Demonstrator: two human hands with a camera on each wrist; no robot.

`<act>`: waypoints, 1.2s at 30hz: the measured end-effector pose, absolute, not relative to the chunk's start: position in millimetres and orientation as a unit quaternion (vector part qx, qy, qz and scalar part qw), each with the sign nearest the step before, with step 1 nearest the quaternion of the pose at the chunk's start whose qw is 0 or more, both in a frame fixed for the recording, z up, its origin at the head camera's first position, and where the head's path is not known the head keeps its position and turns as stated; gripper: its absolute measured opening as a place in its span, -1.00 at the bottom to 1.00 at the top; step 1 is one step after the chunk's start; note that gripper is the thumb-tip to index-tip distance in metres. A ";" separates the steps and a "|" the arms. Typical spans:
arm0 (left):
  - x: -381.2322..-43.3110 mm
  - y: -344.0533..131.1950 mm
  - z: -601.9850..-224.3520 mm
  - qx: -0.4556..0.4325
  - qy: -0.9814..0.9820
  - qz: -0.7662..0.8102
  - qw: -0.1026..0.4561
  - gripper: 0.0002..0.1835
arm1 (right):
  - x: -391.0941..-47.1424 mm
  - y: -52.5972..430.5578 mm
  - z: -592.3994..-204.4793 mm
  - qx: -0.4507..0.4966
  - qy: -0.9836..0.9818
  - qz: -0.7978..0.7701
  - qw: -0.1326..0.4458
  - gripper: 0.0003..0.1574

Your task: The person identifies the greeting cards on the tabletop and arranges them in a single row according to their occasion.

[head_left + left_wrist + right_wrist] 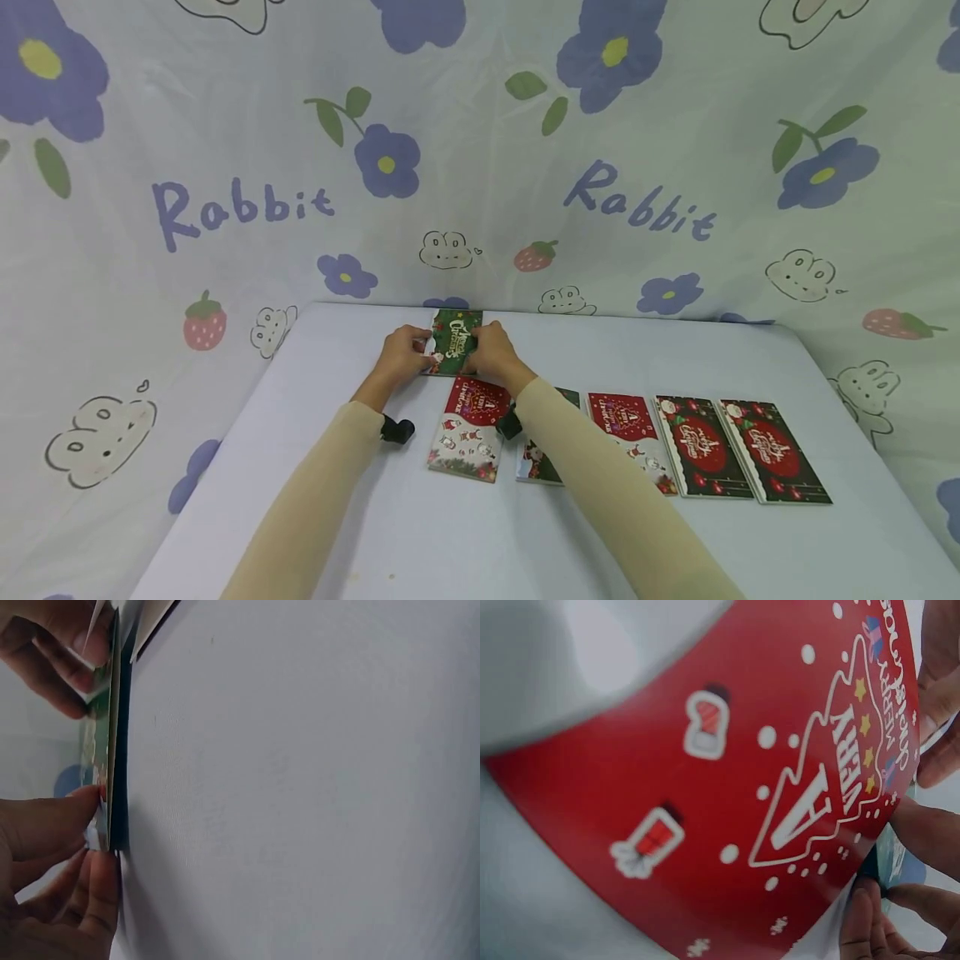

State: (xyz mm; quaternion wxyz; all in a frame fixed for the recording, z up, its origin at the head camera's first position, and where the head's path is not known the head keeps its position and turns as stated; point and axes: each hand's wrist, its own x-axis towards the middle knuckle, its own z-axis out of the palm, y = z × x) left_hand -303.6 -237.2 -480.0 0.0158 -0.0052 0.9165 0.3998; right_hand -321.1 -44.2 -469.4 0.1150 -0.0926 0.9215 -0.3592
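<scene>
Both hands are at a green Christmas card (452,342) with gold lettering, near the back edge of the table. My left hand (401,354) pinches its left side, thumb on the printed face and fingers behind; the left wrist view shows this card (105,750) nearly edge-on. At the opposite side my right hand (495,350) pinches the card between thumb and fingers. Whether the card touches the tabletop is unclear. Just in front of the hands lies a red and white Christmas card (465,429), which fills much of the right wrist view.
To the right, a row of cards lies on the white table (360,533): a dark green one (536,467) partly covered by my right sleeve, a red and white one (622,417), and two dark ones (701,446) with red centres. A rabbit-print cloth (480,208) hangs behind.
</scene>
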 end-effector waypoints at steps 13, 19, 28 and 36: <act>-301.8 -228.7 -481.4 -0.007 0.922 0.388 0.008 -0.35 | -317.4 -45.1 -466.9 -0.119 0.943 -0.286 0.120 -0.18; -300.4 -227.2 -482.7 0.006 0.928 0.372 0.012 -0.39 | -315.9 -44.8 -465.2 -0.115 0.943 -0.290 0.118 -0.21; -300.1 -225.7 -483.7 0.008 0.932 0.363 0.012 -0.43 | -313.5 -43.0 -464.0 -0.105 0.937 -0.312 0.117 -0.17; -298.6 -224.4 -481.2 -0.002 0.933 0.360 0.019 -0.42 | -314.9 -40.0 -464.8 -0.116 0.933 -0.319 0.119 -0.16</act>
